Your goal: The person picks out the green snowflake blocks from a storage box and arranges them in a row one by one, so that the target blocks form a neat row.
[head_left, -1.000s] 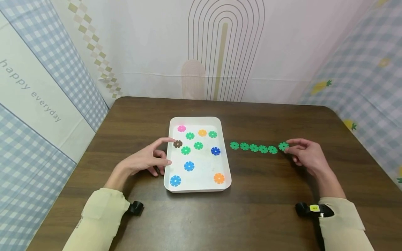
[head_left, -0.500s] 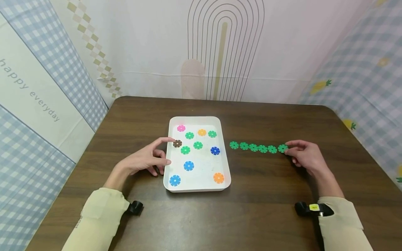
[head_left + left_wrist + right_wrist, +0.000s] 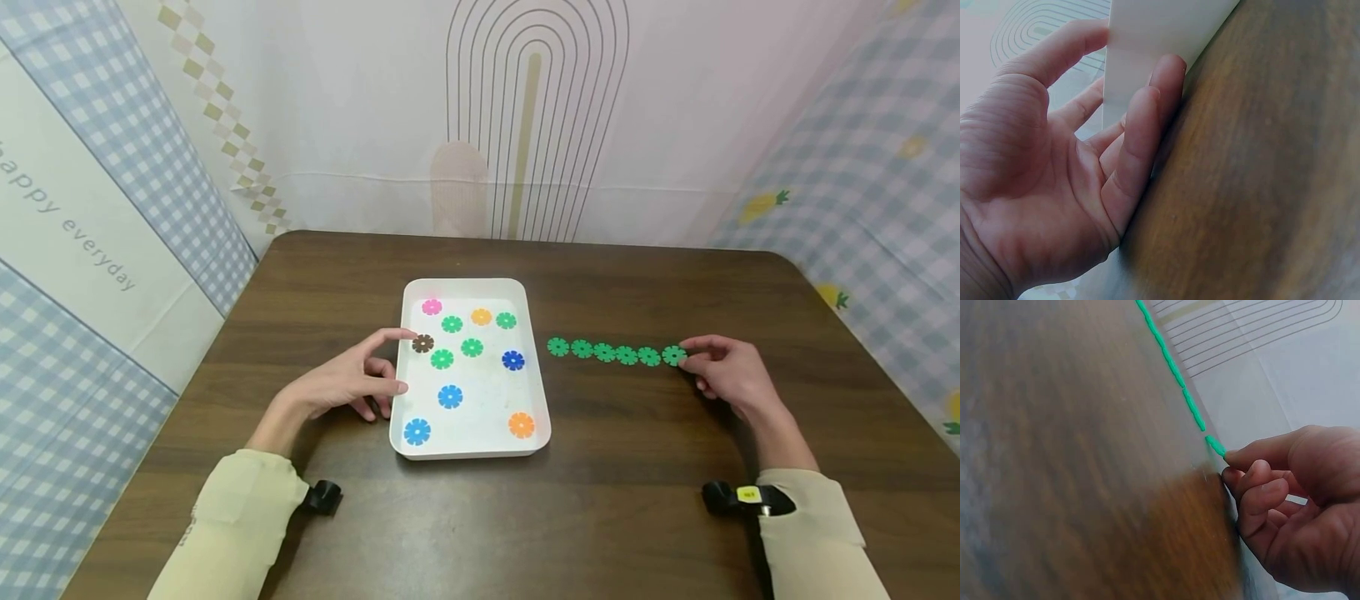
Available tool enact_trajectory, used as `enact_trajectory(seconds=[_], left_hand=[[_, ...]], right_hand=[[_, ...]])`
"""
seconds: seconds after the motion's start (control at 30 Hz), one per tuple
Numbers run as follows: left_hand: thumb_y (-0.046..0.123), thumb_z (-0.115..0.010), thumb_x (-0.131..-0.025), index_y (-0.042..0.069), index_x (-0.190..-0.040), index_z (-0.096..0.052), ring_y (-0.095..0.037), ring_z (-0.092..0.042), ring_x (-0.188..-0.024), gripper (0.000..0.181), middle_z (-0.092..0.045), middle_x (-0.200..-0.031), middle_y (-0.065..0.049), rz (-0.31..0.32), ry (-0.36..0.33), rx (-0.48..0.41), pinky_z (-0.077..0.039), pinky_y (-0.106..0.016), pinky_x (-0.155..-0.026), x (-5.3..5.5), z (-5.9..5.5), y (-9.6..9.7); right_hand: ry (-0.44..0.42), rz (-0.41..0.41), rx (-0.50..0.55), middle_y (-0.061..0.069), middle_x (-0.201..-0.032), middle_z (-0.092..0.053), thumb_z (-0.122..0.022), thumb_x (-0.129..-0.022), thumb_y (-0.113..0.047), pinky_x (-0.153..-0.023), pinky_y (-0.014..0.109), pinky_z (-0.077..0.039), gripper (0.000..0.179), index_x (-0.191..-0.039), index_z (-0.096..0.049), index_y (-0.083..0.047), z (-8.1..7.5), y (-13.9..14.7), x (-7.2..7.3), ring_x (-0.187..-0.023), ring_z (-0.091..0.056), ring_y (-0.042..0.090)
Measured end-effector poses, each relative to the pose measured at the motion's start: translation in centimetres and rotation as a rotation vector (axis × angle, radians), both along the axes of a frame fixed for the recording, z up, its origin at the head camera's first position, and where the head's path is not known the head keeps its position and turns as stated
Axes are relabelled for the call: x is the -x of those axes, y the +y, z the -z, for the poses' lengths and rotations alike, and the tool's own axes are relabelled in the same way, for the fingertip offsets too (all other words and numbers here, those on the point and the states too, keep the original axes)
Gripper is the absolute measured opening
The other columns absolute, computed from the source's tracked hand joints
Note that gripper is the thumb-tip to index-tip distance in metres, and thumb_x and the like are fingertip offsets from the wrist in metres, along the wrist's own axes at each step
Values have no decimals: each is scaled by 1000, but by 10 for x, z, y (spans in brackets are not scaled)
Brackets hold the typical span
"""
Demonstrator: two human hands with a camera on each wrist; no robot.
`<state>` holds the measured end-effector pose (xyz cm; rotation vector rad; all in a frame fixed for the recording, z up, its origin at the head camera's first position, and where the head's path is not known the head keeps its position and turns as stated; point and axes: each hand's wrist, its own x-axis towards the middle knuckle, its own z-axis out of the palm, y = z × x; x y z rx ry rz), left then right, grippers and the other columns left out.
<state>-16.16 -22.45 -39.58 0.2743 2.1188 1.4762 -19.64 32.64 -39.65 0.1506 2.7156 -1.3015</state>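
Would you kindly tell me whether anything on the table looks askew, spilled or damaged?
Nothing looks spilled or damaged. Only the row of notched green discs is slightly askew: it bends rather than running straight, and a small gap shows before the end disc, which the right hand pinches.

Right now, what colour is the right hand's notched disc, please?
The notched disc is green, clearest in head view.

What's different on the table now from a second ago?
The right hand still pinches the end green disc, which moved slightly lower in the head view, about level with the green row beside it. The left hand and white tray stayed put.
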Motion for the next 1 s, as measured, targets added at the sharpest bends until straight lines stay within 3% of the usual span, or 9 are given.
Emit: enact_trajectory(seconds=[0.37,0.6,0.83,1.0], left_hand=[[22,-78,-97,27,-161,-29,-26,-71,-73,81,-64,-89,-10,-1,-2,-9,-59,-37,-60,-1,0,0],[20,-77,-97,27,-162,-29,-26,-71,-73,80,-64,-89,-11,-2,1,-11,-59,-37,-60,0,1,0],[22,-77,-97,26,-162,-29,-26,-71,-74,81,-63,-89,-11,-4,-1,-14,-59,-37,-61,-1,1,0],[22,-78,-97,27,-162,-29,-25,-71,-74,81,-64,-89,-11,-2,1,-8,-59,-36,-60,0,2,1]], right_hand=[[58,15,-19,-1,-85,-62,-66,-104,-15,-54,31,-52,39,-139,-60,2,-6,-3,-3,-61,-55,11],[172,10,-28,2,-95,-57,-68,-104,-27,-53,32,-50,39,-136,-63,-5,-38,-24,-5,-60,-56,14],[255,-85,-90,6,-100,-61,-69,-104,-29,-53,32,-49,34,-132,-67,-10,-69,-62,-1,-61,-59,18],[248,-180,-108,14,-105,-63,-69,-104,-25,-58,31,-52,33,-132,-67,-9,-80,-94,1,-64,-60,24]])
